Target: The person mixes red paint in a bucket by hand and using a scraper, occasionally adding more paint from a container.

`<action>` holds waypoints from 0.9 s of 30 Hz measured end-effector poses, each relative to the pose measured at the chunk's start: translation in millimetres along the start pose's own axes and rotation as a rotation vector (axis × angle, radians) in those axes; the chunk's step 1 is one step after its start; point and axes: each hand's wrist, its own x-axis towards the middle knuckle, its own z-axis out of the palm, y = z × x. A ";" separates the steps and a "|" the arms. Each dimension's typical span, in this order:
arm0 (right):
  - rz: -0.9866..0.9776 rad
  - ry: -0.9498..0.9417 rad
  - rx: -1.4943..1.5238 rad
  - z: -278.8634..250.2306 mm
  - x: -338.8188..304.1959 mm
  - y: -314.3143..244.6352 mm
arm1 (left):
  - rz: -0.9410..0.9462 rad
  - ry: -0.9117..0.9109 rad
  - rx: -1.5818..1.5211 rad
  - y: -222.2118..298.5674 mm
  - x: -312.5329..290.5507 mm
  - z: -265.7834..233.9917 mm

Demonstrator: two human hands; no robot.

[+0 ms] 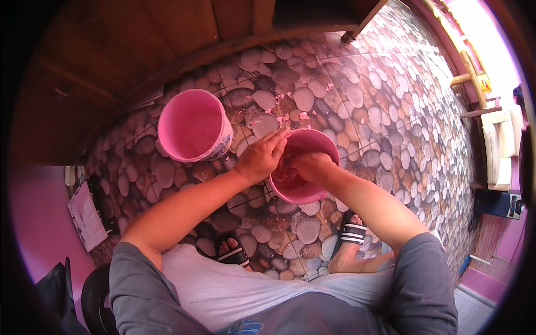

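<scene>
A pink bucket (306, 196) stands on the floor in front of me, with dark reddish liquid (287, 177) inside. At its left rim is my left hand (260, 157), closed over the edge and steadying it. My right hand (312, 166) reaches down into this bucket from the right. Its fingers are hidden inside, so what they touch cannot be seen. A second bucket (192, 123), pink inside with a patterned outer wall, stands to the left, apart from both hands. Small pink flakes (304, 116) lie scattered on the floor beyond the buckets.
Dark wooden furniture (184, 28) runs along the far left. A white, smeared board (88, 216) leans near the left wall. My sandalled feet (234, 254) flank the near side of the bucket. At the right are a cream-coloured chair (497, 151) and a dark blue box (494, 204).
</scene>
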 end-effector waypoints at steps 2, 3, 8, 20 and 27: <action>-0.066 -0.064 -0.127 1.6 -8.5 -3.7 | -0.014 -0.006 -0.003 -1.4 -1.4 0.1; -0.035 -0.002 -0.093 1.3 -13.4 -9.3 | -0.026 -0.004 -0.008 -2.5 -2.3 0.2; -0.058 -0.018 0.032 16.4 -5.7 4.6 | 0.026 0.039 -0.023 0.1 0.3 5.6; -0.048 -0.046 -0.494 -16.5 -24.6 -26.9 | 0.015 0.022 -0.034 -2.7 -2.3 2.0; 0.007 -0.218 -0.340 -14.6 -23.8 -30.2 | -0.056 -0.033 -0.019 -0.7 -1.1 0.0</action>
